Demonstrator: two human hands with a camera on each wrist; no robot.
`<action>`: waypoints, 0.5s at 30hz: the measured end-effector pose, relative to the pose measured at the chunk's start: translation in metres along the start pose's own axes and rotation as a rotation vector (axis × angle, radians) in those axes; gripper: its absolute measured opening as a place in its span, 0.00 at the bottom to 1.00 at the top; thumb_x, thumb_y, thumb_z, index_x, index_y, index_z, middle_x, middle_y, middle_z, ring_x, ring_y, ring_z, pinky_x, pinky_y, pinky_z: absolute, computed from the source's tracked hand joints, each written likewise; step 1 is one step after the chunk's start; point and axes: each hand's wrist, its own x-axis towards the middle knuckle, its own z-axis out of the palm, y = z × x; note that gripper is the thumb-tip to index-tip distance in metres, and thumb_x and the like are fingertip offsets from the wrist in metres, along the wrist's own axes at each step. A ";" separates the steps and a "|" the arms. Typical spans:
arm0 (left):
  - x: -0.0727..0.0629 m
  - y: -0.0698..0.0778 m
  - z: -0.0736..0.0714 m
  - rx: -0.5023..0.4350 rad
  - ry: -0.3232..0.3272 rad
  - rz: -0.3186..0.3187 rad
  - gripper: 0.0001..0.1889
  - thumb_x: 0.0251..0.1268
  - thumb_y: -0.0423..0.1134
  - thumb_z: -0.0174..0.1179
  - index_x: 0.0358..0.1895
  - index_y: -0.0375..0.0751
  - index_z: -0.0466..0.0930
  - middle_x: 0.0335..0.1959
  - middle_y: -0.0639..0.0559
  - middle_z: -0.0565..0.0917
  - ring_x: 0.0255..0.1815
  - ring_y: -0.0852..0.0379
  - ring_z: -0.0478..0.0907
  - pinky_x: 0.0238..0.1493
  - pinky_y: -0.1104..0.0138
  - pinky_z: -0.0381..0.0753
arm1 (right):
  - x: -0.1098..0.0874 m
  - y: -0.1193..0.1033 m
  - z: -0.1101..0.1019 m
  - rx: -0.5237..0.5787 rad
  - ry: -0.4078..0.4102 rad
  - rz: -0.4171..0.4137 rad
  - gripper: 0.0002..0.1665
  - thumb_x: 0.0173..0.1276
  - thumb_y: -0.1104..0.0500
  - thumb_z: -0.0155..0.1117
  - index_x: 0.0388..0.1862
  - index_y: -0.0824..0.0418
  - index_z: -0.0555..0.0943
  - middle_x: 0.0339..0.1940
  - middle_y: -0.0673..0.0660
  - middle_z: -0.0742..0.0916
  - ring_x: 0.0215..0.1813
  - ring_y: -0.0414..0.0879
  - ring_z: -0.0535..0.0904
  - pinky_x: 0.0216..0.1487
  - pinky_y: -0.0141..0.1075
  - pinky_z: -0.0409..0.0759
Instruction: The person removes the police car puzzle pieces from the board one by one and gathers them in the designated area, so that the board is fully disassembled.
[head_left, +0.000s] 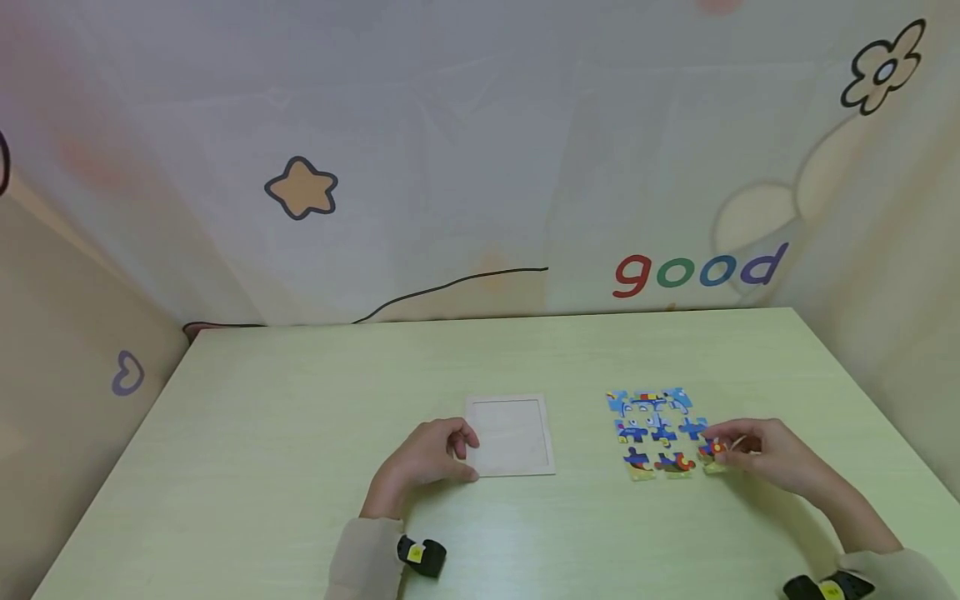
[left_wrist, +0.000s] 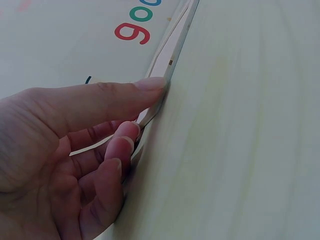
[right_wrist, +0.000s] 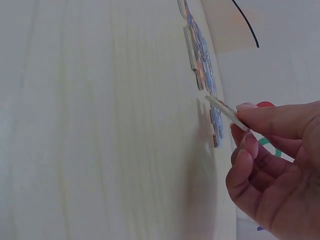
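Observation:
A white square puzzle frame [head_left: 512, 435] with a raised border lies on the table. My left hand [head_left: 433, 454] holds it by its left side, the thumb [left_wrist: 150, 84] at the near corner and the other fingers curled along the edge. To the right, several colourful jigsaw pieces [head_left: 660, 429] are laid out in rows with gaps between them. My right hand [head_left: 772, 457] pinches one jigsaw piece [right_wrist: 227, 112] between thumb and fingers at the near right corner of the group. That piece is tilted and raised off the table in the right wrist view.
The pale wood-grain table [head_left: 300, 400] reaches back to a printed cloth wall [head_left: 465, 167] with a star, a flower and the word "good" on it. More cloth hangs at the left and right sides. Each wrist wears a black strap.

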 end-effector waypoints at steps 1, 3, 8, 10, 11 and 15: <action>0.000 0.000 0.000 -0.001 0.000 -0.001 0.17 0.42 0.34 0.71 0.36 0.41 0.75 0.25 0.52 0.72 0.27 0.57 0.67 0.31 0.67 0.66 | 0.000 0.001 0.000 0.001 -0.007 0.010 0.17 0.59 0.65 0.63 0.46 0.73 0.77 0.37 0.59 0.81 0.29 0.36 0.71 0.27 0.30 0.72; 0.000 0.000 0.000 -0.003 0.001 0.001 0.17 0.42 0.34 0.71 0.36 0.41 0.75 0.25 0.52 0.72 0.27 0.57 0.66 0.30 0.67 0.66 | 0.000 0.003 0.000 0.007 -0.015 0.019 0.17 0.58 0.65 0.63 0.46 0.73 0.77 0.36 0.59 0.80 0.28 0.36 0.71 0.26 0.30 0.72; -0.001 0.000 0.000 0.002 0.004 -0.003 0.17 0.42 0.34 0.72 0.36 0.41 0.75 0.25 0.52 0.71 0.27 0.57 0.66 0.30 0.67 0.66 | 0.002 0.008 0.003 0.007 -0.023 -0.006 0.17 0.58 0.64 0.63 0.45 0.74 0.77 0.34 0.57 0.80 0.29 0.35 0.71 0.28 0.30 0.73; -0.001 0.000 0.000 0.003 0.004 -0.009 0.17 0.42 0.34 0.71 0.36 0.41 0.75 0.25 0.52 0.71 0.27 0.57 0.66 0.30 0.66 0.66 | 0.003 0.010 0.005 -0.007 -0.026 -0.012 0.16 0.59 0.63 0.63 0.44 0.73 0.78 0.34 0.57 0.80 0.29 0.35 0.71 0.29 0.30 0.73; -0.001 0.000 0.000 0.003 0.004 -0.011 0.17 0.42 0.34 0.71 0.36 0.41 0.75 0.25 0.52 0.71 0.27 0.56 0.66 0.30 0.66 0.66 | 0.003 0.010 0.005 -0.013 -0.024 -0.012 0.15 0.59 0.63 0.63 0.43 0.72 0.78 0.35 0.57 0.81 0.29 0.35 0.71 0.29 0.30 0.73; -0.001 0.001 0.000 -0.001 0.004 -0.013 0.17 0.42 0.33 0.71 0.36 0.41 0.75 0.25 0.52 0.71 0.27 0.56 0.66 0.30 0.67 0.66 | 0.004 0.012 0.008 -0.032 -0.011 -0.007 0.14 0.56 0.65 0.65 0.41 0.72 0.79 0.34 0.57 0.82 0.28 0.35 0.72 0.28 0.30 0.72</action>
